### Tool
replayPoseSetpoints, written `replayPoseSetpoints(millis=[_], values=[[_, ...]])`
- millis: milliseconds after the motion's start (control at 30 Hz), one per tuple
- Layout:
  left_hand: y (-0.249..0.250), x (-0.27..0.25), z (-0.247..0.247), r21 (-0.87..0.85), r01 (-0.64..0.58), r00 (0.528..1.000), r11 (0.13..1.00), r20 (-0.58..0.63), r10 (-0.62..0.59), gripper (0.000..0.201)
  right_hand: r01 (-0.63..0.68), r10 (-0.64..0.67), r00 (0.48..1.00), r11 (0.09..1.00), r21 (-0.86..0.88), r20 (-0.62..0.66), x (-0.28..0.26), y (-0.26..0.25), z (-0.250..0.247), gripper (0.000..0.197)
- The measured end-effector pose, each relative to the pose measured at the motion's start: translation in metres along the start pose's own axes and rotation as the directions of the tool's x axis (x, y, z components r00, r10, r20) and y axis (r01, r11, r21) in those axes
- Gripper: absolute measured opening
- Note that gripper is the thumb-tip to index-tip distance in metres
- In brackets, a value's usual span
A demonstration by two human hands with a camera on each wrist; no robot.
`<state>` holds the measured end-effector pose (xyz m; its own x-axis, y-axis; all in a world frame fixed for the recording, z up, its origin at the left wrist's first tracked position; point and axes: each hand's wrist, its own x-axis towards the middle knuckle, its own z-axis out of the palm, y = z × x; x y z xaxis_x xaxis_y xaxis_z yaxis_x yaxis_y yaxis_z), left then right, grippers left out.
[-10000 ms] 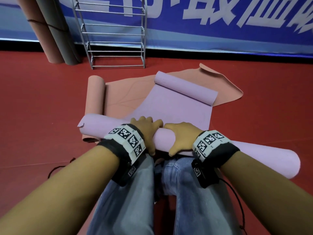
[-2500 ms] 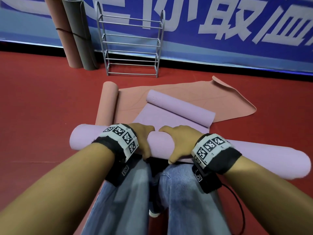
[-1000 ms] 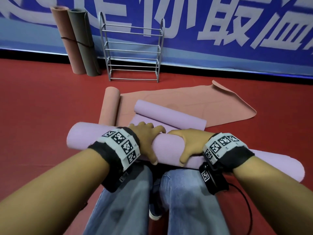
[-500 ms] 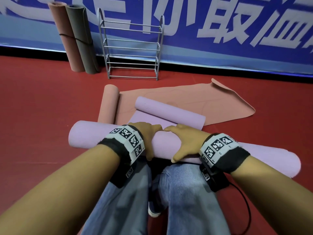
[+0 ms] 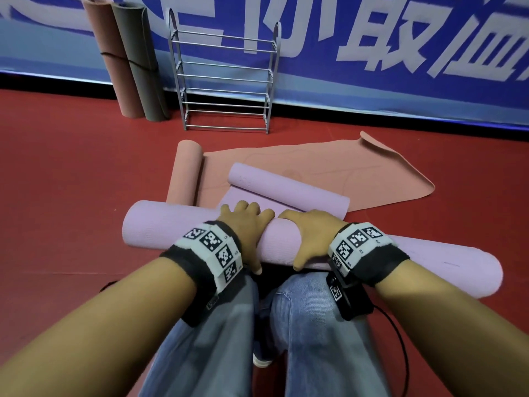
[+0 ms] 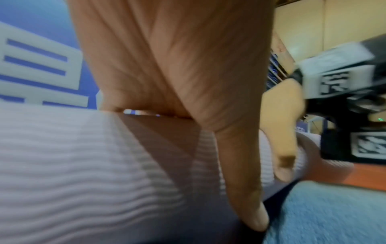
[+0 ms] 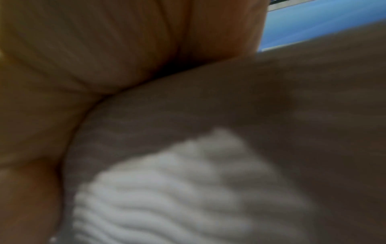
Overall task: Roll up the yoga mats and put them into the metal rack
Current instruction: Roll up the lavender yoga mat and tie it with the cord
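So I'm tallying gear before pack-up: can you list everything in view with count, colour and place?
Purple mat: one, lilac, rolled from both ends, the nearer roll under both hands, the farther roll lying on the pink mat.
Pink mat: one, salmon, mostly flat on the floor, its left end rolled.
Metal rack: one, silver, standing at the banner, nothing on it.
Standing rolled mats: two, pink and grey-green, upright left of the rack.
Banner: one, blue with white characters.
Floor: red.
Left hand, right hand: wrapped over the near roll, tagged wristbands; blue jeans below.
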<state>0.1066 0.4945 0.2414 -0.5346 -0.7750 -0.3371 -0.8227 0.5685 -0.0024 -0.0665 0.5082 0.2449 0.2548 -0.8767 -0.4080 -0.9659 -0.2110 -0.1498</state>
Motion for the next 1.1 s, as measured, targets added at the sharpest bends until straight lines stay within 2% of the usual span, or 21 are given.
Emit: replayPoseSetpoints(millis=[67, 167, 333, 400, 567, 667, 833, 933, 1100], values=[[0.0, -0.002, 0.004, 0.023, -0.015, 1.0, 1.0, -0.01, 0.016, 0.107, -0.009, 0.008, 0.999, 0.999, 0.031, 0.031, 0.005, 0.002, -0.002, 0.096], [0.0, 0.003, 0.008, 0.033, 0.025, 1.0, 0.999, -0.017, -0.025, 0.109, -0.019, 0.016, 0.999, 0.997, 0.069, 0.044, 0.01, 0.003, -0.002, 0.1], [0.003, 0.01, 0.013, 0.042, 0.087, 0.995, 0.995, -0.044, -0.085, 0.11, 0.007, -0.004, 0.999, 0.997, 0.078, -0.036, 0.007, 0.004, 0.01, 0.108], [0.004, 0.012, 0.014, 0.046, 0.096, 0.994, 0.994, -0.047, -0.094, 0.108, 0.009, -0.008, 0.997, 1.0, 0.017, -0.078, 0.002, 0.002, 0.013, 0.112], [0.0, 0.016, 0.013, -0.018, 0.105, 0.994, 0.994, -0.026, -0.105, 0.087, -0.115, 0.099, 0.99, 0.978, -0.174, -0.098, -0.012, -0.004, 0.021, 0.126], [-0.002, 0.019, 0.01, -0.058, 0.091, 0.996, 0.994, -0.009, -0.091, 0.076, -0.102, 0.083, 0.991, 0.976, -0.192, -0.104, -0.008, -0.002, 0.02, 0.121], [-0.004, 0.018, 0.007, -0.102, 0.084, 0.996, 0.991, 0.006, -0.083, 0.071, -0.069, 0.051, 0.991, 0.987, -0.148, -0.121, -0.005, -0.003, 0.014, 0.105], [-0.005, 0.014, -0.001, -0.104, 0.064, 0.997, 0.992, 0.041, -0.06, 0.069, -0.027, 0.013, 0.995, 0.989, -0.144, -0.099, -0.009, -0.004, 0.006, 0.097], [-0.003, 0.004, -0.015, -0.112, 0.037, 0.999, 0.993, 0.029, -0.034, 0.062, 0.015, -0.018, 0.999, 0.997, -0.071, -0.046, -0.025, -0.005, -0.018, 0.086]])
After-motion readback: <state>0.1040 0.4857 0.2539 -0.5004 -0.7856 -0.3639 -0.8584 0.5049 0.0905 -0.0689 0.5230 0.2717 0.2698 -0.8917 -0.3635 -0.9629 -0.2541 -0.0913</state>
